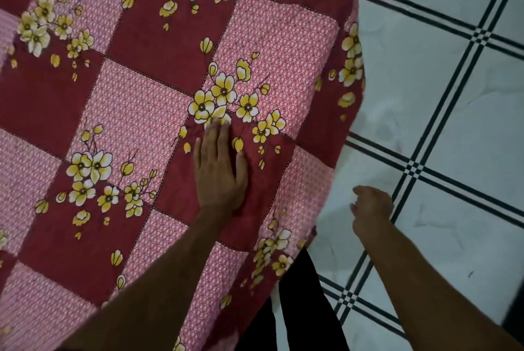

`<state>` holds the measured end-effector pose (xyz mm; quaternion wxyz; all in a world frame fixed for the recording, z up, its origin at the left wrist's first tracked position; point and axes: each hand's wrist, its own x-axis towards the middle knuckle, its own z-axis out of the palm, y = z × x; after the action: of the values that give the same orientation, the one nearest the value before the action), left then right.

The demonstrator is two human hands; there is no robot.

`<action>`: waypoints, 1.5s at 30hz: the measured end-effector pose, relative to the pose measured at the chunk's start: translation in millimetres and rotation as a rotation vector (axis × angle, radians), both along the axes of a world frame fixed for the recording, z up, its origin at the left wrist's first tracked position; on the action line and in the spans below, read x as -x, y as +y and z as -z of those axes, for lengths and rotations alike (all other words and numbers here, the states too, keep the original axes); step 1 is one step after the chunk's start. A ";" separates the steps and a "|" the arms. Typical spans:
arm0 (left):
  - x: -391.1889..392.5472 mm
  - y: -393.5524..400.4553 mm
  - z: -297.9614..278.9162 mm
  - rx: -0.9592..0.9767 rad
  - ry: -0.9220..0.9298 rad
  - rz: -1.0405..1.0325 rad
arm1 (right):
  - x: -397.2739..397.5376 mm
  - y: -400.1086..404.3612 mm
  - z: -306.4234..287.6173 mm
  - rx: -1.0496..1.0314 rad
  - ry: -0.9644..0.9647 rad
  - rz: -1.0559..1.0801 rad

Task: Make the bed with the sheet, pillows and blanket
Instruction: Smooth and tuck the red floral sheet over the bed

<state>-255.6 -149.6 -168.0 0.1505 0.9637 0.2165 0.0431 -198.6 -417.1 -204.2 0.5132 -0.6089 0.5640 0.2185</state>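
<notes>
Dark trousers [297,308] show at the bottom centre, nearest the camera, with both forearms reaching up the frame. Left hand [219,169] lies flat with fingers straight and close together, pressing on the sheet [136,95], just below a cluster of yellow flowers near the middle. Right hand [370,209] hangs over the tiled floor [439,95] at lower right, fingers loosely curled, holding nothing and apart from the cloth. That red and pink patchwork sheet covers the bed across the left and centre, its edge draping down the right side, one corner at upper right. No pillows or blanket are in view. Smoothing the sheet looks like the step in hand, early in the task. Next, the free hand likely needs to take the hanging edge and pull it taut or tuck it
</notes>
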 end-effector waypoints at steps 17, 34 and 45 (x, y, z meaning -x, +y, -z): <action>-42.8 -11.0 -8.0 -0.055 0.215 0.475 | -108.9 57.4 -53.7 -0.123 -0.359 -0.745; -289.0 -7.8 0.2 0.012 0.231 0.353 | -286.9 77.2 -50.6 -0.279 -0.371 -0.841; -322.7 1.3 -6.0 0.007 0.238 0.527 | -349.2 75.9 -52.1 -0.040 -0.298 -0.780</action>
<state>67.1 -148.3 -162.1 0.1331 0.9845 -0.0250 -0.1117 150.7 -341.3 -152.1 0.4799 -0.7917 0.2062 0.3169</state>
